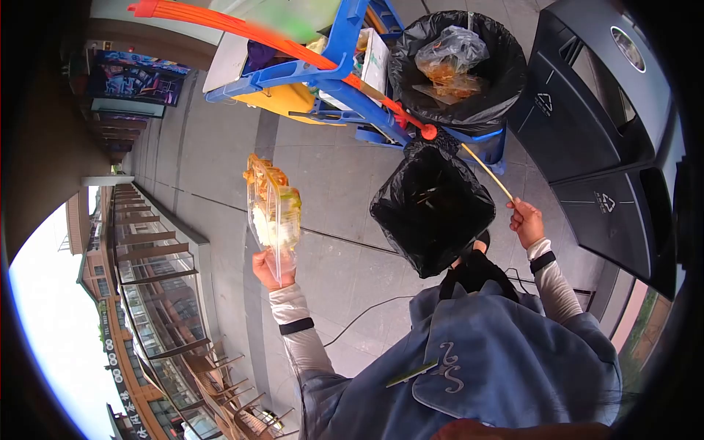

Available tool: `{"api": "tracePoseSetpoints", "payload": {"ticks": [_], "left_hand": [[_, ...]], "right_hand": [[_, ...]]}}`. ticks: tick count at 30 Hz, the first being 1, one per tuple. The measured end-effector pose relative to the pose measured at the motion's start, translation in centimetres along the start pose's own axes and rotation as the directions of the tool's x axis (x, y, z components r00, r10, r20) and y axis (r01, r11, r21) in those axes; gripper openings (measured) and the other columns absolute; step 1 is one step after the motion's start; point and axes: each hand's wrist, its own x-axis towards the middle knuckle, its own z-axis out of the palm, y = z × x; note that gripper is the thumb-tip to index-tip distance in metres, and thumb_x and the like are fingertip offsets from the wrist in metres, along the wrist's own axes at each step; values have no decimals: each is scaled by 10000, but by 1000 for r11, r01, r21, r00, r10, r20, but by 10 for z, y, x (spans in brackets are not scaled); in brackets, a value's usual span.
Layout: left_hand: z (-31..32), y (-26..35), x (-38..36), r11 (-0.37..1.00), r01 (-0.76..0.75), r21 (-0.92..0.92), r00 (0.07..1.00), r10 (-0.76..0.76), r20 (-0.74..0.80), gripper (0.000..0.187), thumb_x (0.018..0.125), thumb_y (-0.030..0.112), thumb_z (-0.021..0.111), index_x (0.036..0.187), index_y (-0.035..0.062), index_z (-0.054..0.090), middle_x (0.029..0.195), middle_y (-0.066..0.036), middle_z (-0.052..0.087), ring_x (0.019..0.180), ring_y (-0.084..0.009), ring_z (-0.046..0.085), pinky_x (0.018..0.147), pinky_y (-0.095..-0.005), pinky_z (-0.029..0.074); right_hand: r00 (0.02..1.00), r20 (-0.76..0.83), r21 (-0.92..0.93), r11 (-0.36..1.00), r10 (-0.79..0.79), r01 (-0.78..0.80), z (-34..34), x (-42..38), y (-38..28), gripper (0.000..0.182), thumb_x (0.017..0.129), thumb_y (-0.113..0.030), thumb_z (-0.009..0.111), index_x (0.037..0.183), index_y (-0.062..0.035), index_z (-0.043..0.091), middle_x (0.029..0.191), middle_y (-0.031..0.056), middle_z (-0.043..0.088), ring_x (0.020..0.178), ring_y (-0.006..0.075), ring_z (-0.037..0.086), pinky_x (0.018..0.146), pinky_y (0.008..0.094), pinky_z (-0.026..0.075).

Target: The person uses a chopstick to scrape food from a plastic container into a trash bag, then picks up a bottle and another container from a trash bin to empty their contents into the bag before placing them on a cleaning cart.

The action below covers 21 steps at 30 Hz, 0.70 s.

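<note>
Clear plastic forms the box (275,213), which the left hand (273,270) grips by its near end, out to the left over the paving (337,191), well apart from the small bin (411,238). Rice and orange-red food show through its walls, so it should be fairly light, though with most of that weight beyond the fingers it would tend to tip away from the grip. Its thin walls likely flex and crease under a hard squeeze, and any sauce or oil on the outside would make them slippery; whether the lid is latched, I cannot tell. A palm under the base, or fingers along both rims pressed together, looks the surest hold. The right hand (526,222) is closed around the near end of a stick (484,167), slim and probably light and stiff, its far end near the orange pole's tip (429,132). Black bag film lines the small bin and the big bin (405,66) beyond; it looks soft, easily snagged or torn.
</note>
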Motion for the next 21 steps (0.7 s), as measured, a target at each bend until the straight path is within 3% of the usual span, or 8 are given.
{"api": "tracePoseSetpoints", "payload": {"ticks": [6,9,10,11,14,17,19,21], "left_hand": [[9,17,-14,997,19,81,995,-26,92,460,695,194,481,1063,-80,504,1005,-177,597,885,-299,590,807,-399,473],[9,20,-11,979,-19,201,1000,21,-6,317,693,187,493,880,-61,556,839,-133,604,808,-268,590,792,-396,475],[-3,20,-7,927,-128,353,980,173,-99,228,683,168,492,773,-31,556,760,-107,588,738,-243,587,723,-382,489],[2,17,-3,927,-140,349,980,179,-83,228,683,168,492,773,-31,556,760,-107,588,738,-243,587,723,-382,489],[-1,6,7,990,74,121,997,-74,-7,260,679,203,498,815,-11,553,737,-109,587,617,-236,557,532,-346,482],[-2,0,8,965,206,163,978,-206,-19,171,662,158,497,751,22,548,685,-71,545,641,-185,512,556,-294,418],[1,-7,7,963,171,208,983,-155,-94,165,671,156,493,767,28,533,666,-50,512,612,-170,477,528,-280,387],[-28,4,12,957,272,98,949,-284,140,155,678,152,494,777,35,517,667,-41,492,592,-170,461,504,-290,384]], "right_hand": [[1000,29,-132,991,0,4,-22,1,28,252,879,-250,505,838,-12,578,516,-63,302,451,63,269,440,224,252],[991,135,-196,981,24,3,-26,-3,35,205,892,-218,480,917,-29,559,539,-37,387,453,68,336,446,222,287],[989,145,-218,976,37,-5,-26,-6,39,179,893,-208,477,915,-49,555,553,-34,420,467,65,373,449,210,302],[987,154,-242,970,49,-11,-23,-9,39,153,894,-199,473,913,-69,552,567,-32,454,481,61,410,452,198,316],[992,91,-309,950,85,-53,-12,-16,44,107,880,-185,472,869,-83,505,592,-21,468,480,66,413,451,202,332],[996,26,-301,951,84,-73,-3,-17,58,95,873,-179,476,858,-86,491,580,-29,423,466,63,367,421,210,293],[997,-49,-232,971,57,-67,7,-26,65,90,865,-178,486,841,-92,473,563,-46,336,453,55,280,393,220,217],[996,-78,-163,986,-36,23,23,-36,74,105,865,-194,493,845,-93,470,564,-50,335,456,50,281,400,211,206]]}}
